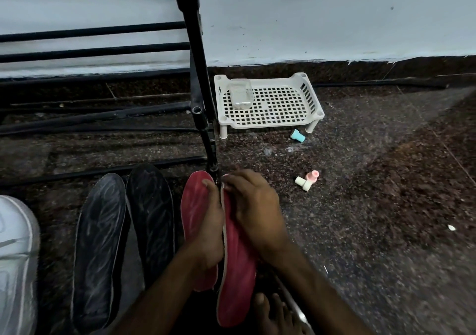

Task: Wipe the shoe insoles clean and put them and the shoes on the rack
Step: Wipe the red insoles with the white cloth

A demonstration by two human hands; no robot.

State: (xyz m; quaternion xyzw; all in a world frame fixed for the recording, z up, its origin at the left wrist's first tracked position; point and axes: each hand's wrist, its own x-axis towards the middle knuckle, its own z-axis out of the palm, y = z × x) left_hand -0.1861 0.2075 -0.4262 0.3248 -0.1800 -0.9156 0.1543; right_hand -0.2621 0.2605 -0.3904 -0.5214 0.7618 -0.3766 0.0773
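Observation:
Two red insoles stand side by side against the black metal rack (198,59). My left hand (210,221) lies over the left red insole (193,211), fingers stretched along it. My right hand (251,206) rests on the right red insole (238,270), fingers curled over its top edge. Two black insoles (99,247) (152,213) lean on the rack's low bars to the left. A white shoe (15,262) shows at the left edge.
A white perforated plastic tray (270,103) with a clear box (240,94) stands on the dark speckled floor by the wall. A teal cap (297,135) and a pink-and-cream plastic piece (307,179) lie to the right. My bare foot (277,314) is below the insoles.

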